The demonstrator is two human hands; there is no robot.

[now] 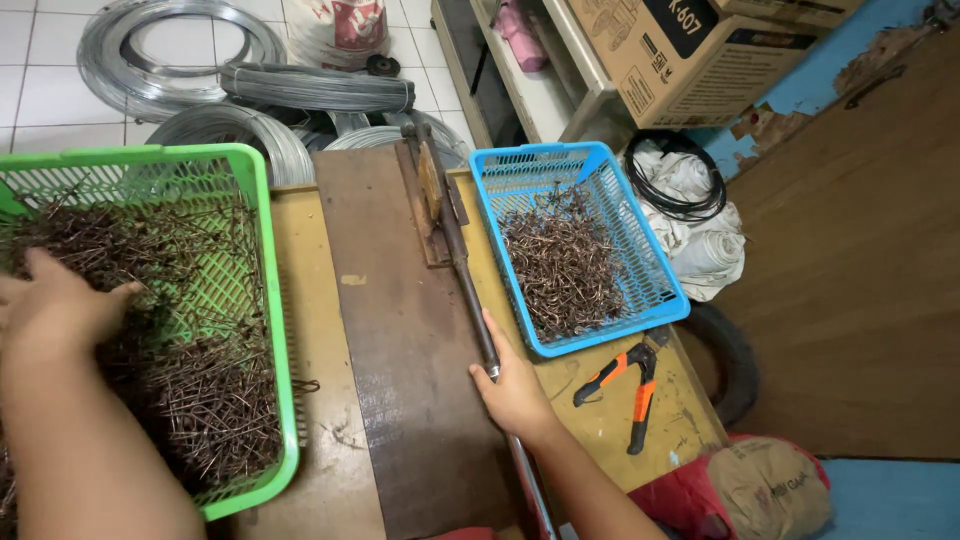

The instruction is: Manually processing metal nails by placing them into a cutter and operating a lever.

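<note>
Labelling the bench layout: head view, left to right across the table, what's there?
Left hand → green basket of dark wire pieces → lever handle under right hand → blue basket of bent hooks → orange-handled pliers

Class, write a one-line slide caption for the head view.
Left hand in green basket of wire pieces, right hand gripping lever.

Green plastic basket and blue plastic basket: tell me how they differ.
The green plastic basket is larger and runs out of view at the left; the blue plastic basket is smaller and fully visible. The left hand rests in the green one's wire pieces; no hand touches the blue one. Both are mesh-walled and hold brown wire pieces.
</note>
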